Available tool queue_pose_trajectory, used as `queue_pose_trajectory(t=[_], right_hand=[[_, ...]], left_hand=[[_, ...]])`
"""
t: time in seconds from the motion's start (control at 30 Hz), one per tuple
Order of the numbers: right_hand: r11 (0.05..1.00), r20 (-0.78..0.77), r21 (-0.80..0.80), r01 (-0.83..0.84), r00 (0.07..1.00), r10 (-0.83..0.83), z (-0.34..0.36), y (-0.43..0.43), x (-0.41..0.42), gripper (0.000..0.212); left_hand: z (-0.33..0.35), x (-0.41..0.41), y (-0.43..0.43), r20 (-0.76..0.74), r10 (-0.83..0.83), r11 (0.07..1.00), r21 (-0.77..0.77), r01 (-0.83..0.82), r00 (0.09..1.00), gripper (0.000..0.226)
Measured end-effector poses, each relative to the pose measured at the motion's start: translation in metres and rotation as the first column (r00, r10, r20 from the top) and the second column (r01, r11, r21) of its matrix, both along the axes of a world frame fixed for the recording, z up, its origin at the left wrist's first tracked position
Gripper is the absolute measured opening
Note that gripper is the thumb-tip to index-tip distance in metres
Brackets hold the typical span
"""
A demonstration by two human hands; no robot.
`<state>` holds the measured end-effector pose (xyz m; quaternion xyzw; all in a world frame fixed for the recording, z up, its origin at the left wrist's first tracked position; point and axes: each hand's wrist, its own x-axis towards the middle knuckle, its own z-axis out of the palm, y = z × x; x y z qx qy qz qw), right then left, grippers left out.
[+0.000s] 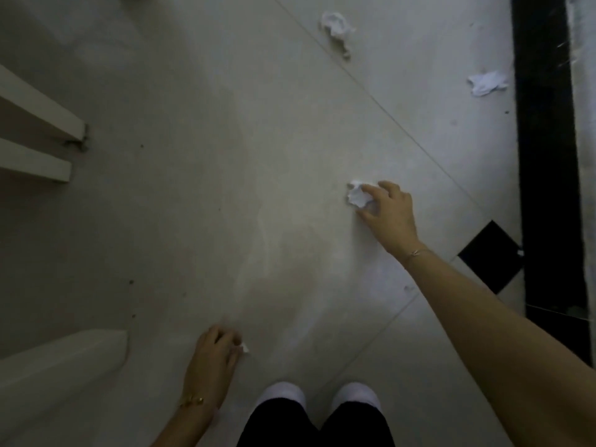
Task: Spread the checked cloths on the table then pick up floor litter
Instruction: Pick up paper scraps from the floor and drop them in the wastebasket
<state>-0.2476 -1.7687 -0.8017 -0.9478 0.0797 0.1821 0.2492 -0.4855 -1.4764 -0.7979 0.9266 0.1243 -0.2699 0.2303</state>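
I look straight down at a pale tiled floor. My right hand [388, 211] reaches forward and its fingers close around a crumpled white paper ball [357, 196] lying on the floor. My left hand [214, 353] hangs low near my feet, curled around a small white paper scrap [244, 347] that pokes out past the fingers. Two more white crumpled papers lie farther off: one crumpled paper [337, 29] at the top middle and another crumpled paper [487, 82] at the upper right beside a black strip.
White furniture legs [42, 117] jut in from the left, with another white furniture piece [64, 359] at the lower left. A black strip [548, 150] runs down the right side and a black tile inset [490, 256] sits beside it. My white shoes [285, 393] stand at the bottom.
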Motion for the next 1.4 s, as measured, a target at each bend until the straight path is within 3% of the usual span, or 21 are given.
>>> queue_pose_trajectory(t=[0.07,0.13,0.23,0.37,0.53,0.67,0.87,1.07,1.27,1.4], right_hand=[[1.0,0.066,-0.015,0.009,0.998,-0.008,-0.004,0.007,0.007,0.03],[0.999,0.03,-0.024,0.049,0.998,-0.048,0.002,0.012,0.006,0.02],[0.983,-0.088,0.06,0.172,0.982,-0.166,0.035,0.01,-0.012,0.018],[0.883,-0.237,0.247,0.399,0.909,-0.344,0.131,-0.008,-0.052,0.012],[0.79,-0.359,0.329,0.517,0.843,-0.402,0.309,-0.031,-0.103,0.022],[0.706,-0.377,0.425,0.567,0.82,-0.431,0.472,-0.036,-0.134,0.008],[0.634,-0.419,0.467,0.617,0.785,-0.456,0.639,-0.044,-0.188,0.015],[0.621,-0.474,0.406,0.67,0.736,-0.484,0.685,-0.063,-0.264,0.033],[0.519,-0.461,0.357,0.777,0.63,-0.625,0.681,-0.116,-0.306,0.012],[0.59,-0.5,0.342,0.731,0.673,-0.544,0.67,-0.134,-0.274,0.037]], left_hand=[[0.002,0.005,0.002,0.006,0.039,0.999,-0.035,-0.039,0.999,0.028],[0.013,0.014,-0.001,-0.06,0.181,0.979,-0.086,-0.186,0.982,0.035],[0.047,0.028,-0.006,-0.164,0.467,0.85,-0.188,-0.492,0.869,0.023],[0.142,0.054,-0.018,-0.22,0.63,0.675,-0.319,-0.665,0.745,0.013],[0.316,0.079,-0.043,-0.238,0.628,0.598,-0.461,-0.656,0.74,0.002],[0.462,0.089,-0.056,-0.231,0.587,0.591,-0.532,-0.606,0.776,0.017],[0.632,0.072,-0.06,-0.239,0.544,0.574,-0.592,-0.565,0.804,0.025],[0.684,0.036,-0.056,-0.275,0.552,0.562,-0.574,-0.595,0.787,0.026],[0.686,0.029,-0.056,-0.258,0.603,0.555,-0.544,-0.629,0.755,0.023],[0.675,0.049,-0.07,-0.268,0.616,0.56,-0.512,-0.651,0.741,0.025]])
